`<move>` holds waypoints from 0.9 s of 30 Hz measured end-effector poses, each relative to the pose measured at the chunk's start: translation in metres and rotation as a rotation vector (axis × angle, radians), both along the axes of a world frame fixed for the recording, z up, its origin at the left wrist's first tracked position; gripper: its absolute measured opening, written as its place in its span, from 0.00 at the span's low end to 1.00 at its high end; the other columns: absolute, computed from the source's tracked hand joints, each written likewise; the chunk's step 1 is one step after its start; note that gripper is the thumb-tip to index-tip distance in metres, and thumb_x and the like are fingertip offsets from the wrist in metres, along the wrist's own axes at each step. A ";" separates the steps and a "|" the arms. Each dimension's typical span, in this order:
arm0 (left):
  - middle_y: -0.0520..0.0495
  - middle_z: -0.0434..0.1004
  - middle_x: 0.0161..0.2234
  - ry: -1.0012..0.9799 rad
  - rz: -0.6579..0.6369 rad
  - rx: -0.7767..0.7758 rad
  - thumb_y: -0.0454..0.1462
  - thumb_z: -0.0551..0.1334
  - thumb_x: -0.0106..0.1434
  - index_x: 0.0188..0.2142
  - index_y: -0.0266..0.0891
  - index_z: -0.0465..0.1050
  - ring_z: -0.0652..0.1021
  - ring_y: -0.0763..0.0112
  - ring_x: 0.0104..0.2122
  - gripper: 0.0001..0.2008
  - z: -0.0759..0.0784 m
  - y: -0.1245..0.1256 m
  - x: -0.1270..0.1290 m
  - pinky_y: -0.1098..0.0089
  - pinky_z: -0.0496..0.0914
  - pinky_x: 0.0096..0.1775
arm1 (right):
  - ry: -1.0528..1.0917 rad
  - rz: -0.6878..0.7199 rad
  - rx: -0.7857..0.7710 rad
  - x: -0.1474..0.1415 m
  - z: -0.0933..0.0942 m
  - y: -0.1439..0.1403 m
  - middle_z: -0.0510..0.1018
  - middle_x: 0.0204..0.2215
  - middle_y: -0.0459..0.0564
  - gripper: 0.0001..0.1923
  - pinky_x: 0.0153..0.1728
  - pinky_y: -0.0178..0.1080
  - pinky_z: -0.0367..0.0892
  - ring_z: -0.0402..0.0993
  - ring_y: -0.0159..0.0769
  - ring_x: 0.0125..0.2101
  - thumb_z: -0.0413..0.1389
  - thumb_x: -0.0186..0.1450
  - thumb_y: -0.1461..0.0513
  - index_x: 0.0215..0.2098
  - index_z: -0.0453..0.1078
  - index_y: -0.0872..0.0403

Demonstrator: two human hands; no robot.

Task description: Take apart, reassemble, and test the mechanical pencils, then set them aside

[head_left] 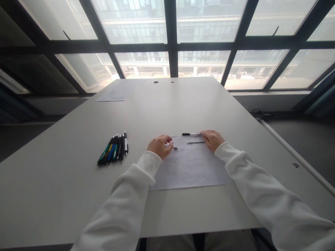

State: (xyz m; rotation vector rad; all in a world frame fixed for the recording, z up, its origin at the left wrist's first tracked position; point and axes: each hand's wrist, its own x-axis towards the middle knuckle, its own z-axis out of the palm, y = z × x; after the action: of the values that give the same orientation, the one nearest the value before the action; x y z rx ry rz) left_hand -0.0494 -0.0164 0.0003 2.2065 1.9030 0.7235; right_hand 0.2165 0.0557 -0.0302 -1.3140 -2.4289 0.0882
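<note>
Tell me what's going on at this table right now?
A person in white sleeves sits at a white table with a sheet of paper in front of them. Their right hand touches the end of a pen barrel, with a thin refill lying just below it. Their left hand rests beside a small metal part. A bunch of pens lies to the left.
</note>
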 end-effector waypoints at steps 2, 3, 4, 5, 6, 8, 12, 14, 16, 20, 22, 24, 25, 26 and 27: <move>0.49 0.74 0.31 0.002 -0.008 0.008 0.41 0.55 0.56 0.33 0.41 0.71 0.74 0.68 0.31 0.10 -0.001 0.000 0.000 0.69 0.67 0.36 | 0.010 0.002 0.011 0.000 0.000 0.003 0.75 0.42 0.52 0.16 0.46 0.41 0.59 0.67 0.40 0.43 0.45 0.62 0.63 0.46 0.69 0.55; 0.49 0.74 0.31 0.001 -0.011 0.011 0.41 0.55 0.56 0.33 0.41 0.71 0.74 0.69 0.31 0.10 -0.001 0.001 -0.001 0.69 0.67 0.36 | 0.015 0.002 0.017 0.000 0.000 0.004 0.75 0.41 0.52 0.16 0.45 0.40 0.60 0.67 0.40 0.41 0.46 0.62 0.62 0.45 0.70 0.55; 0.49 0.74 0.31 -0.001 -0.015 0.013 0.41 0.55 0.56 0.33 0.41 0.71 0.74 0.69 0.30 0.10 -0.001 0.001 -0.001 0.69 0.67 0.36 | 0.019 0.002 0.021 0.001 0.000 0.005 0.75 0.40 0.52 0.15 0.45 0.40 0.60 0.67 0.40 0.40 0.47 0.62 0.62 0.44 0.70 0.55; 0.49 0.74 0.31 -0.003 -0.019 0.014 0.41 0.55 0.56 0.33 0.41 0.71 0.74 0.69 0.30 0.10 -0.001 0.000 0.000 0.69 0.67 0.36 | 0.023 0.005 0.022 0.001 0.000 0.006 0.75 0.39 0.52 0.15 0.44 0.40 0.60 0.67 0.40 0.40 0.48 0.61 0.62 0.43 0.71 0.55; 0.49 0.74 0.31 -0.005 -0.023 0.013 0.41 0.55 0.56 0.33 0.40 0.72 0.74 0.69 0.30 0.10 0.000 0.000 0.000 0.69 0.67 0.36 | 0.028 0.007 0.022 0.001 0.000 0.006 0.75 0.39 0.52 0.15 0.44 0.40 0.60 0.67 0.40 0.39 0.48 0.61 0.62 0.43 0.71 0.55; 0.49 0.74 0.32 -0.007 -0.035 0.006 0.41 0.55 0.56 0.34 0.40 0.72 0.74 0.69 0.30 0.10 -0.001 0.000 0.001 0.69 0.67 0.36 | 0.053 0.002 0.031 0.001 0.000 0.005 0.75 0.39 0.52 0.15 0.43 0.40 0.60 0.66 0.40 0.39 0.49 0.61 0.63 0.43 0.71 0.55; 0.49 0.74 0.33 0.011 -0.091 -0.019 0.40 0.55 0.56 0.35 0.41 0.73 0.74 0.68 0.31 0.11 -0.003 0.001 0.001 0.68 0.67 0.38 | 0.130 0.043 0.068 0.000 0.003 -0.001 0.74 0.37 0.52 0.12 0.41 0.41 0.60 0.65 0.39 0.37 0.52 0.58 0.61 0.39 0.73 0.53; 0.48 0.74 0.34 0.029 -0.133 -0.028 0.41 0.55 0.56 0.36 0.41 0.74 0.74 0.67 0.32 0.12 -0.004 0.001 0.002 0.67 0.67 0.39 | 0.134 0.115 0.068 -0.001 0.006 -0.004 0.74 0.34 0.52 0.10 0.40 0.41 0.60 0.64 0.39 0.37 0.54 0.58 0.60 0.35 0.75 0.52; 0.47 0.73 0.37 0.053 -0.194 -0.030 0.41 0.55 0.56 0.40 0.41 0.73 0.74 0.66 0.36 0.14 -0.002 -0.001 0.005 0.67 0.67 0.40 | 0.117 0.160 0.059 -0.003 0.007 -0.006 0.74 0.33 0.52 0.09 0.40 0.41 0.59 0.64 0.39 0.37 0.54 0.58 0.60 0.32 0.75 0.51; 0.47 0.72 0.42 0.122 -0.298 -0.014 0.40 0.54 0.58 0.45 0.43 0.70 0.72 0.64 0.42 0.16 0.005 -0.001 0.019 0.66 0.65 0.44 | 0.068 0.152 0.032 -0.005 0.009 -0.007 0.74 0.32 0.52 0.09 0.39 0.41 0.58 0.63 0.39 0.36 0.53 0.59 0.61 0.30 0.75 0.52; 0.47 0.73 0.41 0.182 -0.318 -0.017 0.39 0.53 0.58 0.45 0.43 0.70 0.73 0.63 0.41 0.15 0.008 0.002 0.030 0.65 0.66 0.44 | 0.039 0.140 0.021 -0.005 0.009 -0.006 0.74 0.32 0.52 0.09 0.40 0.40 0.58 0.63 0.39 0.36 0.52 0.59 0.61 0.30 0.75 0.52; 0.46 0.73 0.39 0.254 -0.314 -0.038 0.39 0.53 0.58 0.43 0.43 0.70 0.73 0.63 0.39 0.14 0.009 0.009 0.040 0.65 0.66 0.42 | 0.009 0.126 0.018 -0.006 0.009 -0.007 0.74 0.33 0.52 0.10 0.40 0.40 0.57 0.62 0.39 0.37 0.51 0.60 0.61 0.30 0.74 0.53; 0.46 0.73 0.38 0.287 -0.307 -0.054 0.39 0.54 0.57 0.41 0.43 0.71 0.74 0.62 0.38 0.13 0.009 0.012 0.044 0.65 0.67 0.40 | -0.005 0.118 0.018 -0.006 0.010 -0.007 0.73 0.33 0.52 0.10 0.40 0.40 0.57 0.62 0.39 0.37 0.50 0.60 0.61 0.31 0.74 0.53; 0.46 0.73 0.37 0.313 -0.295 -0.070 0.38 0.54 0.57 0.40 0.42 0.71 0.74 0.63 0.37 0.13 0.009 0.016 0.048 0.66 0.67 0.39 | -0.018 0.111 0.017 -0.007 0.010 -0.008 0.73 0.34 0.52 0.11 0.41 0.40 0.57 0.62 0.39 0.37 0.50 0.61 0.61 0.31 0.74 0.53; 0.46 0.73 0.36 0.335 -0.278 -0.085 0.39 0.54 0.56 0.38 0.42 0.71 0.74 0.63 0.35 0.12 0.008 0.020 0.052 0.66 0.67 0.37 | -0.028 0.105 0.016 -0.007 0.010 -0.008 0.73 0.34 0.52 0.11 0.41 0.40 0.57 0.62 0.39 0.37 0.50 0.61 0.61 0.31 0.74 0.54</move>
State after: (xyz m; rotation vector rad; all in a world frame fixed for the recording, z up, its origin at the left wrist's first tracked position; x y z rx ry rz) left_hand 0.0024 0.0032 0.0086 2.5927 1.6599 0.2358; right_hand 0.2094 0.0476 -0.0200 -1.1882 -2.5163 0.0787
